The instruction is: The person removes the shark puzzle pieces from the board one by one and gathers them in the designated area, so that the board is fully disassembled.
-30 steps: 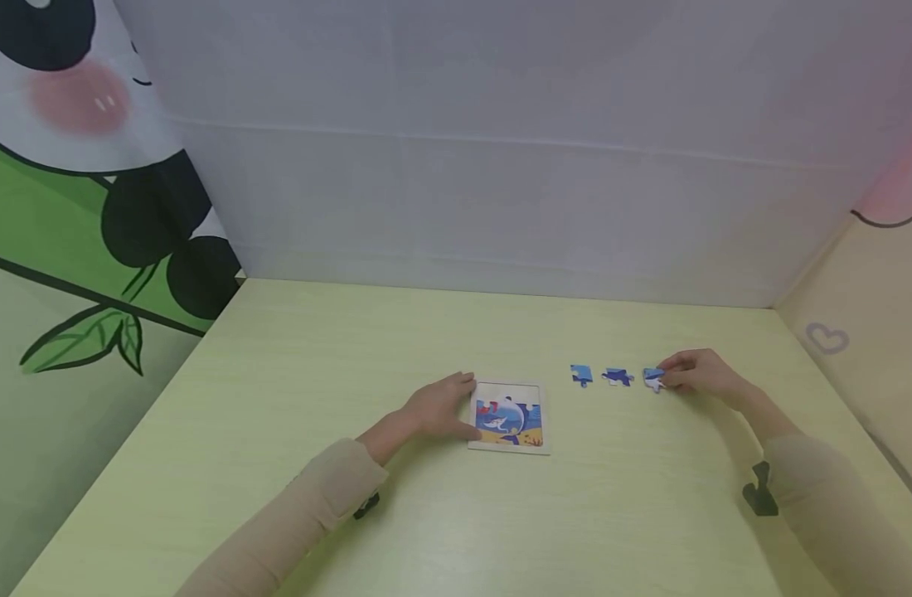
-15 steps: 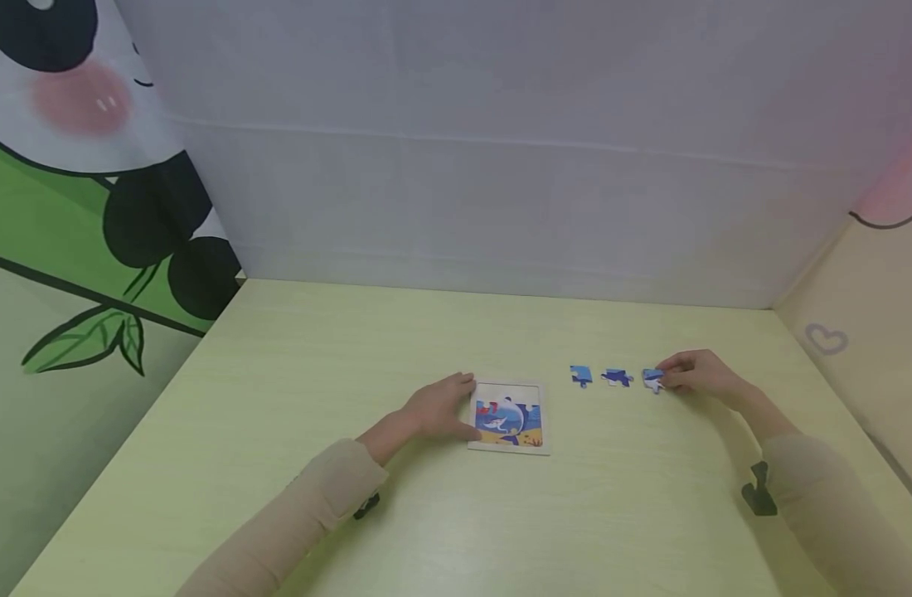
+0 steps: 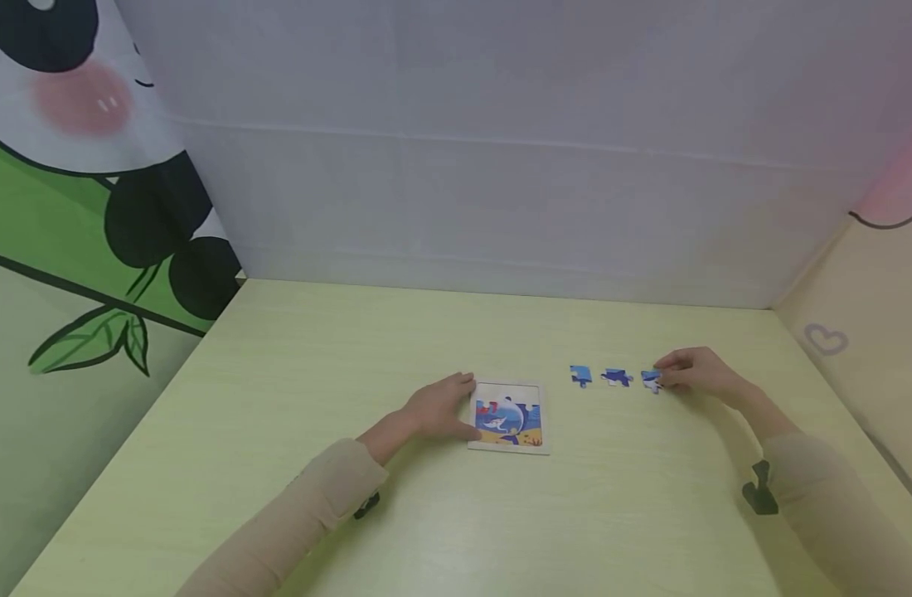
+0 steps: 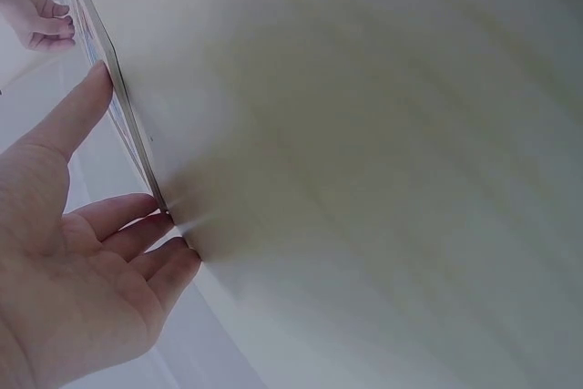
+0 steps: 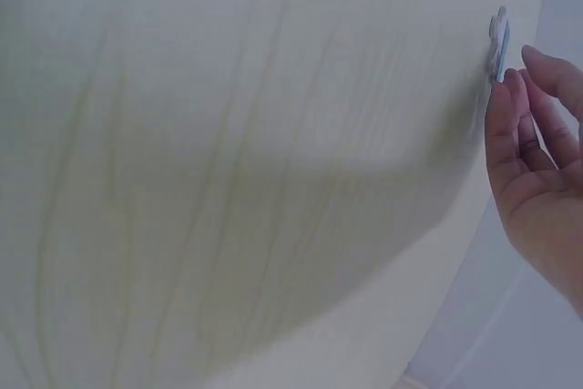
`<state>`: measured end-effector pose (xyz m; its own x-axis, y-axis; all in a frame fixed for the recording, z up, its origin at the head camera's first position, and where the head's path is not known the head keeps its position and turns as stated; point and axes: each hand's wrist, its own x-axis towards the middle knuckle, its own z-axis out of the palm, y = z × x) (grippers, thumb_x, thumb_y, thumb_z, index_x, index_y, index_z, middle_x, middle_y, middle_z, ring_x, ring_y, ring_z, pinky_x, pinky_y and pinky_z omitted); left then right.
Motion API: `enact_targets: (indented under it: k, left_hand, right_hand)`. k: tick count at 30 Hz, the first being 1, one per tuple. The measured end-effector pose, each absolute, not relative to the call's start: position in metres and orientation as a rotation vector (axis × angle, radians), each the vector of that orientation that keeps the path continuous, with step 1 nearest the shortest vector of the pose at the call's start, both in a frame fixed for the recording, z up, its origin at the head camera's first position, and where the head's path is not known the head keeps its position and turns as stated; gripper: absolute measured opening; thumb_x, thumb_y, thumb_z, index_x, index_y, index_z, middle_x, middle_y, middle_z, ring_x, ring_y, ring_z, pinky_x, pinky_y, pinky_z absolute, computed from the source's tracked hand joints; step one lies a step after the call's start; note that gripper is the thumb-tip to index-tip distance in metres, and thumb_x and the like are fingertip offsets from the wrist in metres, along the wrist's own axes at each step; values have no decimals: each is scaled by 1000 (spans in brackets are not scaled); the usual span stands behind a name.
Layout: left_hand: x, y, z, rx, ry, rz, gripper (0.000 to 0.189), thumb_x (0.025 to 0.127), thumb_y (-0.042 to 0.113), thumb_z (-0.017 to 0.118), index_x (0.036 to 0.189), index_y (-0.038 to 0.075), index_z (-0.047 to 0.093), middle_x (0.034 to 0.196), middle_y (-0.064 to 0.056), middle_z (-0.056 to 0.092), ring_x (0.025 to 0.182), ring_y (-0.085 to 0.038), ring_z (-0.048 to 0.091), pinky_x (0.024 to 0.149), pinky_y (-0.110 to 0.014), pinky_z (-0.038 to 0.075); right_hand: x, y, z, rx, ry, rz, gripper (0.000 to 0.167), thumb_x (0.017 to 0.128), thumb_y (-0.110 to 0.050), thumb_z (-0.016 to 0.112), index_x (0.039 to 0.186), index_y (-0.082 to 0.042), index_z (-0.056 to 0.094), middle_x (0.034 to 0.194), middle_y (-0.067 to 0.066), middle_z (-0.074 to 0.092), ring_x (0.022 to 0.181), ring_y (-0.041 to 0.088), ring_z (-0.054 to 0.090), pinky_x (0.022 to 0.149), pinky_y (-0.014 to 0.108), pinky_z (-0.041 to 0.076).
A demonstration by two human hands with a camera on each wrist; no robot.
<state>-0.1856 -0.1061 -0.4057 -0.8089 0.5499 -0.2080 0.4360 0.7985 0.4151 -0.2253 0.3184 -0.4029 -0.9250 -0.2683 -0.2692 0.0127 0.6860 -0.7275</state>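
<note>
1. Right hand and blue-and-white jigsaw piece: had shifted slightly left.
2. Right hand: thumb and forefinger stood parted, tips at that piece's right edge.
3. Left hand: thumb and fingers were spread wide, touching the dolphin jigsaw tray's left side.
4. Left piece, middle piece: lay between tray and right hand.

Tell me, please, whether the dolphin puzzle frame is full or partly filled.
Partly filled: the dolphin puzzle frame has a bare top strip, and three jigsaw pieces are outside.
</note>
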Motion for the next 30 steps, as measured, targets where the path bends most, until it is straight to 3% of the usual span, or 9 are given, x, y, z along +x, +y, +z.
enact_targets:
  k: [8, 14, 21, 30]
  left_hand:
    - [-186, -108, -404, 742, 2671, 511, 79, 74, 37, 73, 135, -1, 40, 143, -13, 34, 133, -29, 28, 108, -41, 27]
    - [-185, -109, -403, 744, 2669, 521, 79, 73, 37, 73, 134, -2, 40, 142, -14, 35, 133, -30, 28, 108, -41, 27]
    - [-185, -108, -402, 735, 2669, 517, 79, 73, 38, 73, 134, -1, 40, 143, -13, 34, 133, -29, 27, 108, -41, 26]
    - [-185, -108, -401, 733, 2669, 506, 80, 73, 38, 73, 135, -1, 39, 143, -13, 33, 133, -29, 27, 108, -41, 27]
  right_hand:
    - [-224, 269, -392, -348, 2491, -1225, 31, 85, -10, 61, 108, 11, 58, 89, 14, 63, 74, 17, 59, 60, 26, 52]
    - [-220, 216, -394, -477, 2390, -1283, 28, 82, -7, 64, 103, 10, 59, 89, 15, 65, 77, 20, 62, 67, 33, 55]
    - [-206, 167, -400, -531, 2457, -1194, 24, 78, -9, 69, 99, 2, 66, 88, 6, 65, 77, 15, 57, 64, 26, 51]
    - [-197, 146, -409, -533, 2525, -1153, 26, 72, -5, 73, 96, 2, 68, 91, 8, 66, 81, 17, 59, 71, 26, 51]
